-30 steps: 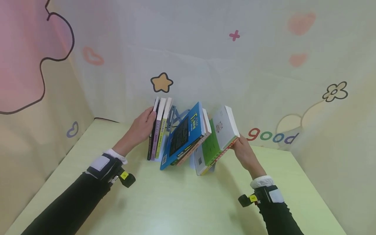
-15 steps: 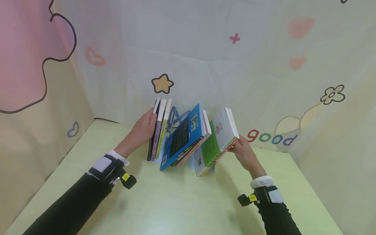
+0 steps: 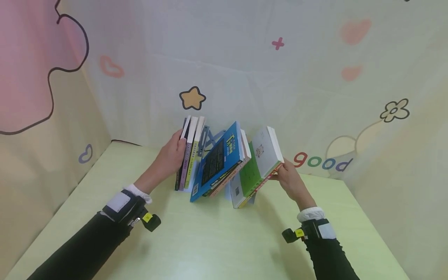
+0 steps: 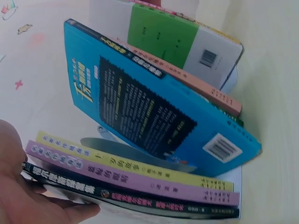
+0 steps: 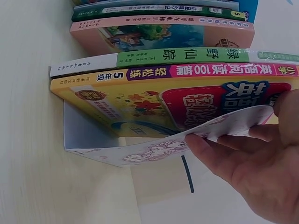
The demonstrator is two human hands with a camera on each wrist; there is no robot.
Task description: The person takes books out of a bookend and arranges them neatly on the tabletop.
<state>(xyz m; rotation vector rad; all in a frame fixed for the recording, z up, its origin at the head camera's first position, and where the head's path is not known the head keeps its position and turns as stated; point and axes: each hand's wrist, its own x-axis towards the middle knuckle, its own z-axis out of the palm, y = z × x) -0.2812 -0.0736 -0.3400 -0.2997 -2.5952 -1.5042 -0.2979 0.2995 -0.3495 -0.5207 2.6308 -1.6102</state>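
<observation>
My left hand holds the left end of a row of books, at the black-spined book. Beside that one stand a purple-spined book and a yellow-spined book, nearly upright. A blue book leans to the right at mid-row, a pink-spined book close against it. Farther right, a green-and-white book tilts with a yellow workbook. My right hand grips the printed end panel of a book rack, fingers along its outer face and thumb by its edge.
Blue-grey lattice bars of the rack show in the gap between the left books and the blue one. All of this stands on a pale table. A printed cloth backdrop rises behind the books.
</observation>
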